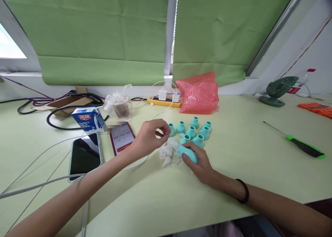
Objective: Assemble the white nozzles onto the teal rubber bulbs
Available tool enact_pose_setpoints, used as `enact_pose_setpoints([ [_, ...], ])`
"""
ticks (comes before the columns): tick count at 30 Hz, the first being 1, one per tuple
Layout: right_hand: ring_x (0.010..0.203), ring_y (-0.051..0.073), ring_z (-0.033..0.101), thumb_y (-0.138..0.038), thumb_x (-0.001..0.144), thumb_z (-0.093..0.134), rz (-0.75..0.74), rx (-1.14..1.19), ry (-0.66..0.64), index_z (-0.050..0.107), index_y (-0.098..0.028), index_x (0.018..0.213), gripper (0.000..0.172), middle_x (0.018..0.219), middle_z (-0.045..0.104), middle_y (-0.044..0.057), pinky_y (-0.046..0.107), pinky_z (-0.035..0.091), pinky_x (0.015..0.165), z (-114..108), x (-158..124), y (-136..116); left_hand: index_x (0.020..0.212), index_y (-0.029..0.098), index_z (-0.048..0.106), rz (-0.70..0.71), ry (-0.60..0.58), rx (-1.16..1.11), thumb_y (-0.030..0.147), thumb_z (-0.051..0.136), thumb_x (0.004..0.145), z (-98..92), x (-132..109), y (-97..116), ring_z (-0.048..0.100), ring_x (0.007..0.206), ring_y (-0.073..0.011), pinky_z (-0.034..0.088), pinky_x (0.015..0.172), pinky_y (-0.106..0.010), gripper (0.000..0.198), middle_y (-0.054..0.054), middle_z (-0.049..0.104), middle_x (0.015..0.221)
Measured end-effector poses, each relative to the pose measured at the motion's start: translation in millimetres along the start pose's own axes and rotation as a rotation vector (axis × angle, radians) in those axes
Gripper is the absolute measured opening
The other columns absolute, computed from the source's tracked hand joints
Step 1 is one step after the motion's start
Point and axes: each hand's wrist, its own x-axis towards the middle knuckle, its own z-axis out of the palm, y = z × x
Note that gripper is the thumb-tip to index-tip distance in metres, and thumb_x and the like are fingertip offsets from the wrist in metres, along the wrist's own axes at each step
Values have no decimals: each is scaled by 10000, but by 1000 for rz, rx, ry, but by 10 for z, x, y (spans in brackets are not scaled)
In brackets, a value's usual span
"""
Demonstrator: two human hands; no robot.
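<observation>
My right hand point(198, 162) is wrapped round a teal bulb-shaped piece point(190, 154), which lies tilted with a translucent white part point(173, 143) at its upper left end. Just above and to the left, my left hand point(153, 135) has thumb and forefinger pinched together; whatever is between the tips is too small to make out. Several teal hollow pieces point(190, 131) stand upright behind my hands, their round openings facing up. Small translucent white pieces point(167, 160) lie in a loose pile between and below my hands.
Left are a red-edged phone with a timer point(121, 137), a dark-screened phone point(85, 154), a blue milk carton point(89, 120) and cables. Behind are a yellow power strip point(153, 101) and pink bubble wrap point(199, 97). A screwdriver point(302, 145) and green fan point(280, 88) are right.
</observation>
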Motion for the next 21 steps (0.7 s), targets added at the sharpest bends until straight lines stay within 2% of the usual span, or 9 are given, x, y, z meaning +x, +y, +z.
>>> enact_pose_setpoints([
  [3,561,115,448,-321,781,433,2,33,96,460,-186,827,145,647,483,-13,217,401,514,-10,-8,4,703,125,582,-28,-55,95,60,493,675,67,26,-204,570,615,-94,500,570,-185,113,-16,607,699],
  [6,615,127,473,-316,779,434,-42,64,132,459,-189,865,155,698,501,0,225,414,550,-14,-26,4,731,119,595,88,-163,223,61,482,700,173,3,-311,586,616,-101,491,591,-199,131,-31,629,705],
  [10,556,116,449,-290,767,452,-48,58,65,444,-192,882,151,664,488,-7,223,400,514,-14,-50,-17,721,119,599,149,-214,290,69,447,731,273,-51,-346,591,673,-153,476,621,-262,160,-63,632,710],
  [12,527,110,432,-279,765,450,-48,60,5,440,-195,864,130,636,478,-14,221,389,492,-17,-54,-36,772,121,591,163,-217,306,63,412,746,271,-58,-338,594,721,-161,473,644,-273,190,-80,639,790],
  [15,538,111,433,-250,739,460,-93,36,-57,443,-194,871,144,656,487,-10,222,388,501,-24,-59,-65,879,125,557,138,-96,285,60,362,769,200,-52,-235,590,748,-137,467,665,-249,233,-74,632,864],
  [17,546,110,431,-221,709,476,-141,14,-67,440,-190,889,187,668,490,-10,223,388,514,-25,-68,-81,869,125,536,78,-6,249,96,339,801,144,-64,-88,571,619,-101,457,574,-198,210,-32,623,728],
  [18,539,107,423,-203,695,479,-164,12,-70,434,-190,892,203,661,486,-14,220,384,510,-24,-74,-88,845,125,527,68,-25,251,123,310,825,128,-81,-2,549,543,-90,443,525,-185,218,-11,601,643],
  [19,531,103,414,-184,683,478,-181,20,-80,426,-192,889,213,654,481,-19,216,378,502,-21,-81,-95,803,131,527,97,-94,287,157,282,848,126,-106,81,533,508,-90,430,501,-189,250,0,583,592],
  [21,525,98,405,-151,663,460,-198,56,-117,410,-195,860,209,647,476,-25,206,369,487,-10,-95,-113,724,136,534,219,-211,470,294,337,842,170,-170,206,518,462,-116,396,441,-218,279,-3,561,533],
])
